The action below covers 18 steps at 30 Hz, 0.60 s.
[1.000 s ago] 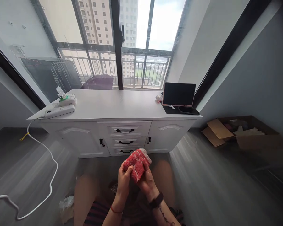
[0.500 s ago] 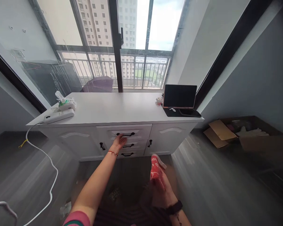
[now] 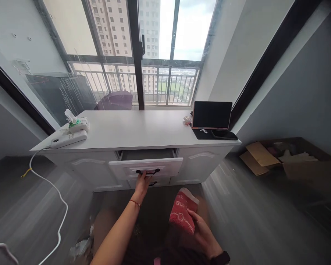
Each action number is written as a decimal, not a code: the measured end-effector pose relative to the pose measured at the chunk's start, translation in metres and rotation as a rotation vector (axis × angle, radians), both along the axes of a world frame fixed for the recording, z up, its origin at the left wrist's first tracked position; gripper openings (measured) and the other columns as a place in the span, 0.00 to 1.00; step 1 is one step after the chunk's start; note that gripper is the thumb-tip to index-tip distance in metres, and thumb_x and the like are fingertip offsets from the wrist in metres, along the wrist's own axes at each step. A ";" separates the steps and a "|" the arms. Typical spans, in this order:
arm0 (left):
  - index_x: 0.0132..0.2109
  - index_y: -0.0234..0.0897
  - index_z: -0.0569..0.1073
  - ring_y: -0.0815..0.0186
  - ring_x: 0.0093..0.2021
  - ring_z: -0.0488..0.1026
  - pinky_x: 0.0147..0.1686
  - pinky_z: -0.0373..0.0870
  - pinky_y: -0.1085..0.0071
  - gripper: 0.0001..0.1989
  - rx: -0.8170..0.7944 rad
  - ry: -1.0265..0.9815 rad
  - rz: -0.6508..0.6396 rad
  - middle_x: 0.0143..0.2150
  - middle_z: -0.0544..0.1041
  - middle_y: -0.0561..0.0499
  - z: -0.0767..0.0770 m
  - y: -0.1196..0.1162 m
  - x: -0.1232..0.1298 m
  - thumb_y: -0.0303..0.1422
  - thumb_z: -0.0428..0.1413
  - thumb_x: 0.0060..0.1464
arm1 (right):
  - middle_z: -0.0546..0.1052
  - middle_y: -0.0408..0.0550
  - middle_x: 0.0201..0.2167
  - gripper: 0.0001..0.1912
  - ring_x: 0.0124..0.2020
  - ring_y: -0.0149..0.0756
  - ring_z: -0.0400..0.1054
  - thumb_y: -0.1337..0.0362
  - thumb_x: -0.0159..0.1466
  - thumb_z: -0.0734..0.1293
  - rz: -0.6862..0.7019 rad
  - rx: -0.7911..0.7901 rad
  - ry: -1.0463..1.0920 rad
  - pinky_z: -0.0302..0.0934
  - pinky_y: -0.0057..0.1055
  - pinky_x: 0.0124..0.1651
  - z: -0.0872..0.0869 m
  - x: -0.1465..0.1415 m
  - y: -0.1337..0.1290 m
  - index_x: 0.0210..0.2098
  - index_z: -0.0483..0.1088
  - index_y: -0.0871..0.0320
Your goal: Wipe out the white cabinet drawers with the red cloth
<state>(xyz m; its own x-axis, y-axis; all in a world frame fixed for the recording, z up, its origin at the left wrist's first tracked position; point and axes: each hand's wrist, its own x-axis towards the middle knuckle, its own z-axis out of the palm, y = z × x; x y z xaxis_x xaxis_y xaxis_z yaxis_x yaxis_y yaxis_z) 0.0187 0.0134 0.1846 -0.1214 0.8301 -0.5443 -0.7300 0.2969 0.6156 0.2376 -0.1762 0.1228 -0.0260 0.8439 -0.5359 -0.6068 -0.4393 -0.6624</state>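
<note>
The top drawer (image 3: 165, 165) of a white cabinet stands partly pulled out, its inside showing grey. My left hand (image 3: 142, 184) has its fingers hooked round the dark handle (image 3: 154, 172) on the drawer front. To the right and lower, my right hand (image 3: 202, 230) holds a folded red cloth item (image 3: 182, 211) with white patterns and a pale edge, thumb on top. The cloth is in front of the cabinet, apart from the drawer.
On the cabinet top (image 3: 138, 129) are a tissue pack (image 3: 78, 124) and power strip (image 3: 68, 139) at left, a tablet (image 3: 212, 115) and phone (image 3: 224, 134) at right. A cardboard box (image 3: 300, 162) sits on the floor at right; a white cable (image 3: 55, 189) runs down at left.
The top drawer has come out toward me with my left hand on its handle. In my right hand, the red cloth has turned, so more of its broad face shows.
</note>
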 end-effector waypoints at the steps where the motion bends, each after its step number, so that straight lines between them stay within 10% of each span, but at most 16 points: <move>1: 0.35 0.38 0.71 0.69 0.34 0.79 0.56 0.74 0.61 0.09 0.016 -0.003 -0.007 0.31 0.79 0.54 -0.004 -0.009 -0.002 0.24 0.57 0.64 | 0.83 0.46 0.32 0.14 0.34 0.42 0.78 0.53 0.53 0.77 -0.003 -0.040 0.004 0.74 0.41 0.45 0.007 0.001 0.003 0.33 0.78 0.53; 7: 0.42 0.37 0.75 0.56 0.51 0.82 0.54 0.76 0.59 0.08 0.075 -0.014 -0.078 0.44 0.84 0.42 -0.030 -0.056 -0.012 0.31 0.65 0.58 | 0.84 0.43 0.40 0.18 0.43 0.42 0.78 0.59 0.50 0.78 0.065 0.060 -0.191 0.72 0.39 0.53 0.094 0.021 0.040 0.41 0.78 0.51; 12: 0.40 0.38 0.74 0.58 0.45 0.82 0.49 0.80 0.61 0.05 0.041 -0.029 -0.049 0.42 0.83 0.42 -0.035 -0.085 -0.014 0.30 0.64 0.59 | 0.82 0.47 0.44 0.18 0.43 0.40 0.77 0.62 0.53 0.76 0.237 0.191 -0.351 0.72 0.36 0.50 0.171 0.036 0.098 0.43 0.77 0.54; 18: 0.40 0.40 0.76 0.61 0.44 0.81 0.52 0.79 0.61 0.02 0.032 -0.061 -0.030 0.42 0.82 0.45 -0.043 -0.105 -0.015 0.29 0.61 0.59 | 0.82 0.49 0.43 0.16 0.39 0.40 0.77 0.67 0.60 0.68 0.606 0.397 -0.666 0.72 0.36 0.44 0.178 0.008 0.200 0.48 0.73 0.55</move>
<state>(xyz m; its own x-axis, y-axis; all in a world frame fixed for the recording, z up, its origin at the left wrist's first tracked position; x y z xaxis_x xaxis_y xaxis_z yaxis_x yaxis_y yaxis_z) 0.0037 -0.0915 0.1415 -0.0639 0.8499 -0.5231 -0.7573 0.3001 0.5801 0.2457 0.0234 0.3009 -0.3093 0.9093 -0.2782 0.1989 -0.2242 -0.9540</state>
